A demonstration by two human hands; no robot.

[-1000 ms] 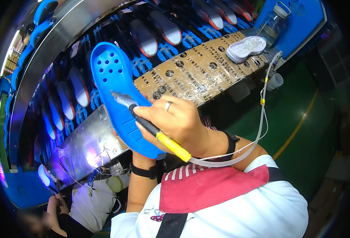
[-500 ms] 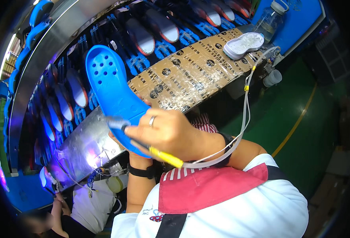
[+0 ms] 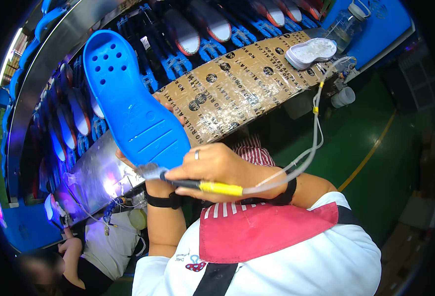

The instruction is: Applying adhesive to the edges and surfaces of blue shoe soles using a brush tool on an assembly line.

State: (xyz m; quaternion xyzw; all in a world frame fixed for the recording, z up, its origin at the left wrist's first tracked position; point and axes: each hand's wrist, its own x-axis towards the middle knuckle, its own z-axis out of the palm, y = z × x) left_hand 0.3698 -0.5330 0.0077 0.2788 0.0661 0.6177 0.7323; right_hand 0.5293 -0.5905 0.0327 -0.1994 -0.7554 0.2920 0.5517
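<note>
My left hand [image 3: 125, 159] is wrapped round a bright blue shoe sole [image 3: 143, 114] from beneath. Only its fingertips and part of the thumb show at the sole's edges. Several round holes dot the sole's far end, and grooves cross the near end. In my right hand [image 3: 216, 170] is a brush [image 3: 185, 183] with a dark handle and a yellow sleeve, fed by a clear tube [image 3: 304, 157]. Its blurred bristles are at the near end of the sole; whether they touch it I cannot tell.
A cardboard-covered ledge [image 3: 237, 93] runs beyond my hands, with a white sole [image 3: 310, 52] on it. Behind hang several dark shoe uppers [image 3: 212, 19] on blue holders. A clear jug [image 3: 348, 24] stands far right. A co-worker [image 3: 72, 246] is at the lower left.
The sole has moved up and left relative to my right hand, uncovering its grooved end. The brush has shifted from over the sole's face to its near edge.
</note>
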